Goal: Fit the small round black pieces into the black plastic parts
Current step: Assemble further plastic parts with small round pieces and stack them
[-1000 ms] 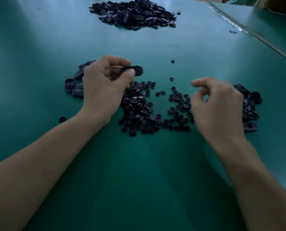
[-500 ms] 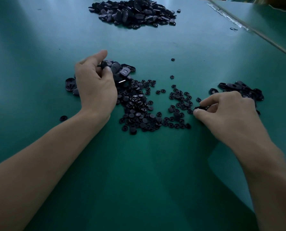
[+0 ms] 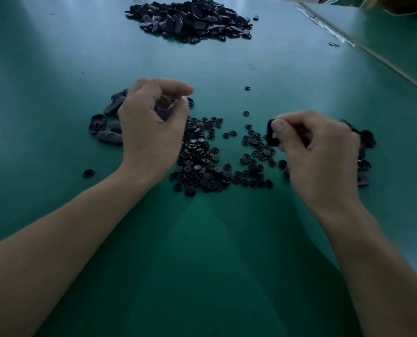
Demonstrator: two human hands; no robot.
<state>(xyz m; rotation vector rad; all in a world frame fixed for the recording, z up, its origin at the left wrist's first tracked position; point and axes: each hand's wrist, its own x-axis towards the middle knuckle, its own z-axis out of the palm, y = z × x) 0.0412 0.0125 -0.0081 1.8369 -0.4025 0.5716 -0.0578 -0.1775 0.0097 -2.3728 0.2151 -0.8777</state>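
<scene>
From the head view, a green table [image 3: 56, 93] carries all the black pieces. The left hand [image 3: 151, 127] hovers over the left edge of the work area with its fingers curled inward. Something dark shows inside the curl, but motion blur hides whether the fingers grip it or it lies on the table beneath, so I cannot tell.

The right hand [image 3: 319, 152] pinches 1 black plastic part [image 3: 273, 132] between the thumb and curled fingers, raised just above the right side of the small round pieces [image 3: 202, 156]. Those pieces lie in a loose scatter on the table between the 2 hands, densest next to the left wrist.

A few oval parts [image 3: 107, 125] lie just left of the left hand, some partly hidden by it. Another cluster of parts [image 3: 367, 142] sits behind the right hand. 1 stray round piece [image 3: 88, 173] lies apart near the left forearm, and 2 single pieces [image 3: 247, 88] sit beyond the scatter. A far pile [image 3: 190, 18] of black parts rests at the top of the table, well apart from the hands.
</scene>
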